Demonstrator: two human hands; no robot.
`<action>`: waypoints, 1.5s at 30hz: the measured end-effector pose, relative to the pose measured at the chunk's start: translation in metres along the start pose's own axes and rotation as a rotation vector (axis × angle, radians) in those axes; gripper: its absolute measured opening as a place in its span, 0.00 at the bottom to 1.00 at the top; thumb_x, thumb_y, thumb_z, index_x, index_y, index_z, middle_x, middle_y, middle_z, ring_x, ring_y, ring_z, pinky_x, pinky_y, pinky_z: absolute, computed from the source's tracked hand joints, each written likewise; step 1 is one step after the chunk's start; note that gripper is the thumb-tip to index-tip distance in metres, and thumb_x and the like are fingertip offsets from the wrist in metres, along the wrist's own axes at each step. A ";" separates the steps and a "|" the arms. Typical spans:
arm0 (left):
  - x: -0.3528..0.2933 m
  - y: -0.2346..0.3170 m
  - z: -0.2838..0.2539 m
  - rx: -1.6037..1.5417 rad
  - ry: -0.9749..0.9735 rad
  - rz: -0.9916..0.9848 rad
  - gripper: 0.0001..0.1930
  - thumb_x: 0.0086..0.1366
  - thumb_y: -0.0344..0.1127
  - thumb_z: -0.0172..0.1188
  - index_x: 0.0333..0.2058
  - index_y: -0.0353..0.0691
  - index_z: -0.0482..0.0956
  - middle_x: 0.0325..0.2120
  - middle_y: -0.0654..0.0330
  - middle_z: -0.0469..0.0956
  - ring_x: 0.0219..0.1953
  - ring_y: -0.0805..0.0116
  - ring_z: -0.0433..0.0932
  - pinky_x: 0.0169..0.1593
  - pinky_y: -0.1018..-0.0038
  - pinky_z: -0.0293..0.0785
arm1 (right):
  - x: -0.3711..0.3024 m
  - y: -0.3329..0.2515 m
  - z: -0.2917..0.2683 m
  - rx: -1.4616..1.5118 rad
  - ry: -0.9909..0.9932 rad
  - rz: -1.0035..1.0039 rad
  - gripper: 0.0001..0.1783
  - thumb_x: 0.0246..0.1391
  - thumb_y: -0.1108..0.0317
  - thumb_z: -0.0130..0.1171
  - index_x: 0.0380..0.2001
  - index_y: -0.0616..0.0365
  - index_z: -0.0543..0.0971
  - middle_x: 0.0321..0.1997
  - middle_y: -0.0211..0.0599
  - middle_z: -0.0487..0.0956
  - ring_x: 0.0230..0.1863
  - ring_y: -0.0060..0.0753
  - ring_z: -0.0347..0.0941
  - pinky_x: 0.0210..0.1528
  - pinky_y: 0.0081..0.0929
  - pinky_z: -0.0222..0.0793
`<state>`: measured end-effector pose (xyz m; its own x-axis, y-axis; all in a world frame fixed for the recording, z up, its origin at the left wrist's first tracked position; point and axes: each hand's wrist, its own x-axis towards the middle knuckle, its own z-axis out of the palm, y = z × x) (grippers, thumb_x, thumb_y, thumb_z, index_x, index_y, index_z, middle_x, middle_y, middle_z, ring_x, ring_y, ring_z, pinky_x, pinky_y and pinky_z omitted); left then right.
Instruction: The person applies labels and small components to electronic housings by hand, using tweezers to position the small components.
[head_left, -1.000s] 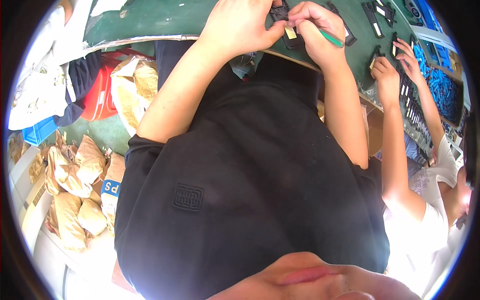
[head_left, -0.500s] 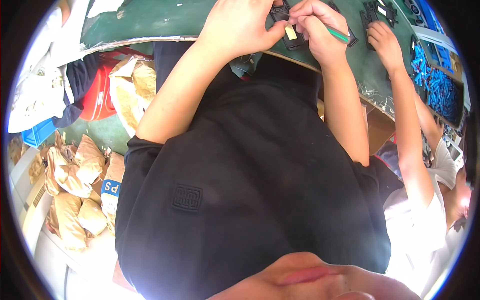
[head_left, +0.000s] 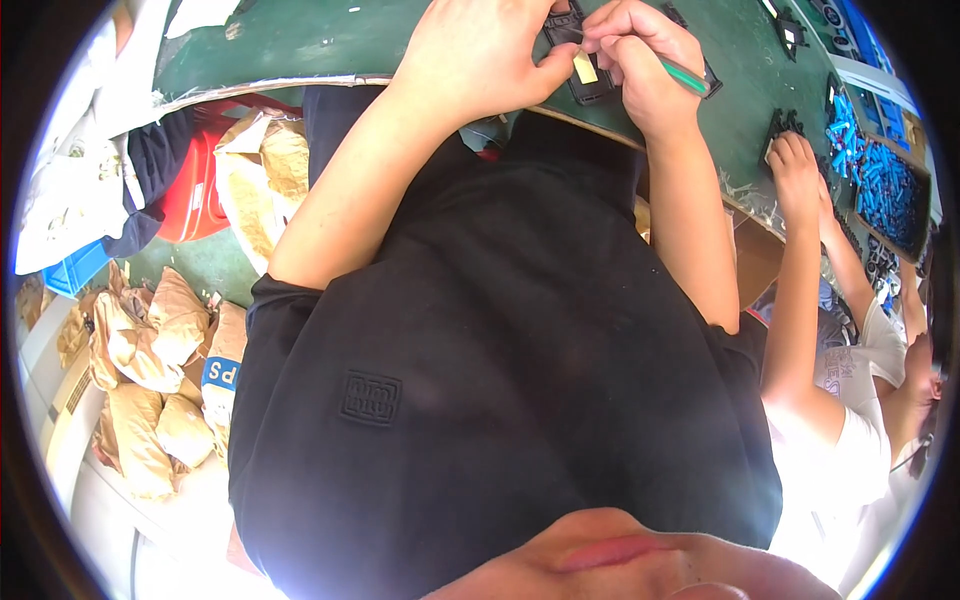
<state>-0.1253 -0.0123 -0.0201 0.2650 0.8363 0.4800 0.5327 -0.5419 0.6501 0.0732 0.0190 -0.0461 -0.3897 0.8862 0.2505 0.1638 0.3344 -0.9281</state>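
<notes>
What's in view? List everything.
Flat worktop: one, green, top.
Rectangular plastic part: one, black with yellow patch, top centre.
Slim pen-like tool: one, green, top centre.
Other plastic parts: at least three, black, worktop's right.
Small cylinders: many, blue, heaped far right.
Crumpled paper sacks: several, brown, lower left.
Curved smooth object: one, red, left.
Plastic tub: one, blue, far left.
Co-workers: at least one, white-shirted, right.
Cloth shirt: one, black, centre.
Forearms: two, bare, upper centre.
Left hand: one, bare, beside yellow patch.
Right hand: one, bare, around tool.
</notes>
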 end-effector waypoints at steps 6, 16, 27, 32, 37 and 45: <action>0.002 -0.002 0.001 -0.013 0.013 0.031 0.19 0.53 0.31 0.70 0.41 0.36 0.73 0.32 0.50 0.78 0.40 0.46 0.78 0.46 0.58 0.75 | 0.013 0.034 0.014 0.659 0.007 -0.539 0.07 0.50 0.79 0.48 0.24 0.65 0.75 0.26 0.36 0.78 0.23 0.23 0.71 0.27 0.22 0.67; 0.004 -0.001 -0.003 -0.088 0.028 0.054 0.14 0.53 0.25 0.61 0.40 0.34 0.74 0.32 0.48 0.78 0.39 0.45 0.79 0.45 0.57 0.76 | 0.002 -0.008 -0.006 0.053 -0.048 0.048 0.09 0.53 0.78 0.48 0.25 0.67 0.77 0.28 0.37 0.81 0.24 0.20 0.69 0.28 0.20 0.66; 0.009 0.003 0.002 -0.170 0.118 0.148 0.12 0.54 0.17 0.53 0.37 0.32 0.79 0.33 0.48 0.79 0.36 0.45 0.79 0.42 0.61 0.77 | -0.050 -0.030 -0.030 -0.164 0.020 0.010 0.06 0.47 0.76 0.51 0.22 0.66 0.77 0.24 0.41 0.81 0.27 0.33 0.79 0.33 0.29 0.74; 0.042 0.032 0.019 0.036 -0.026 0.175 0.10 0.57 0.24 0.57 0.38 0.33 0.81 0.35 0.48 0.79 0.42 0.45 0.78 0.47 0.59 0.77 | -0.088 -0.039 -0.068 -0.134 0.074 0.096 0.06 0.46 0.77 0.50 0.22 0.68 0.76 0.24 0.39 0.81 0.26 0.30 0.76 0.31 0.28 0.72; 0.076 0.054 0.051 0.223 -0.138 0.021 0.13 0.59 0.36 0.63 0.37 0.32 0.76 0.35 0.45 0.80 0.44 0.46 0.79 0.50 0.56 0.78 | -0.120 -0.039 -0.105 0.022 0.214 0.336 0.09 0.51 0.79 0.48 0.26 0.66 0.79 0.27 0.35 0.82 0.25 0.21 0.72 0.29 0.20 0.68; 0.074 0.044 0.067 0.206 -0.164 0.067 0.15 0.55 0.34 0.63 0.40 0.31 0.76 0.39 0.44 0.77 0.47 0.45 0.77 0.52 0.57 0.77 | -0.124 -0.034 -0.165 -0.708 0.552 0.434 0.10 0.56 0.70 0.53 0.30 0.62 0.83 0.25 0.38 0.83 0.26 0.25 0.76 0.33 0.28 0.72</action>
<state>-0.0283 0.0316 0.0042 0.4226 0.8107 0.4052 0.6573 -0.5820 0.4788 0.2652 -0.0493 0.0001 0.2784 0.9419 0.1881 0.7648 -0.0989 -0.6367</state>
